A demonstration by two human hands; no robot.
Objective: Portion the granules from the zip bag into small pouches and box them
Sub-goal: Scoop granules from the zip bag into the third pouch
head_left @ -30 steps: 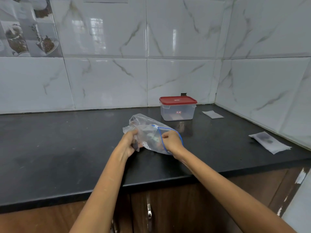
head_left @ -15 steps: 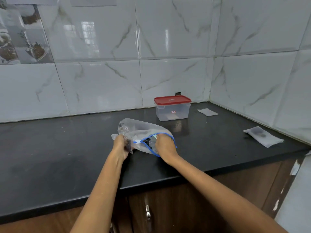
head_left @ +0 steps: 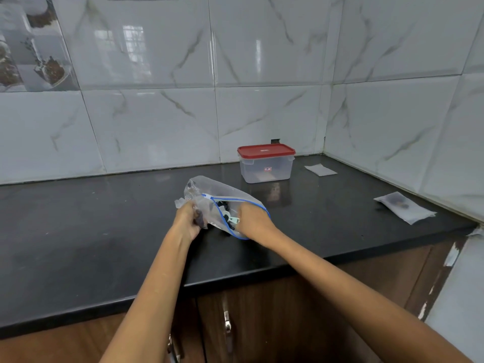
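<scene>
A clear zip bag point(head_left: 209, 193) with a blue zip edge lies on the black counter point(head_left: 78, 218), holding dark granules and a small pale object. My left hand point(head_left: 187, 222) grips the bag's crumpled left end. My right hand point(head_left: 251, 220) is curled at the bag's blue-edged mouth, with its fingers reaching inside. A clear box point(head_left: 266, 169) with a red lid, shut, stands behind the bag near the wall. A small pouch point(head_left: 404, 206) with dark contents lies at the right. Another flat, pale pouch point(head_left: 320, 170) lies in the back corner.
White marble tiles form the back and right walls, meeting in a corner behind the box. Wooden cabinet doors with a metal handle point(head_left: 227, 322) sit below the counter's front edge.
The bag's mouth has turned more toward me and my right hand has gone further into it. The left hand has kept its grip on the bag's end.
</scene>
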